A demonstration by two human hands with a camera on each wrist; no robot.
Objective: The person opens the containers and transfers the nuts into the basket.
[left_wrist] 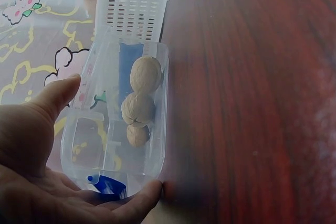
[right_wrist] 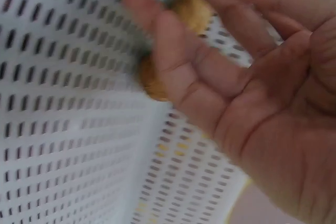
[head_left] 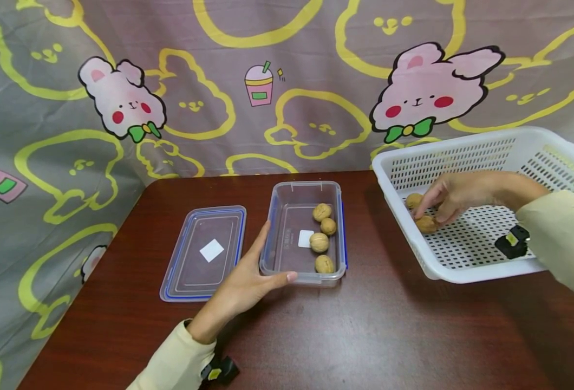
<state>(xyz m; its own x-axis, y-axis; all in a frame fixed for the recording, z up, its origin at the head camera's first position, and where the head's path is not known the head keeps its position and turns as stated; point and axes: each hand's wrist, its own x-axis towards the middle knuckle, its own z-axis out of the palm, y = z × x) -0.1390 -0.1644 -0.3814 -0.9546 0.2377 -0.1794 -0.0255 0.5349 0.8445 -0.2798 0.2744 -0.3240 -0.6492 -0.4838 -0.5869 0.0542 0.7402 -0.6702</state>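
On the dark red wooden table (head_left: 365, 336), the clear rectangular plastic container (head_left: 287, 254) stands near the middle and holds 4 tan walnuts (head_left: 323, 238) along its right wall. The left hand (head_left: 248, 284) braces the container's near left corner, thumb and fingers spread against its walls, gripping nothing else. The right hand (head_left: 455, 195) reaches into the white perforated plastic basket (head_left: 472, 254) at the right edge, its fingers closing on 1 brown walnut (head_left: 426, 223); a second loose walnut (head_left: 413, 200) lies beside it. The clear blue-rimmed lid (head_left: 204, 252) lies flat to the container's left. Judged step: picking up a walnut. The next move calls for a firm pinch, then a lift clear of the basket's wall.
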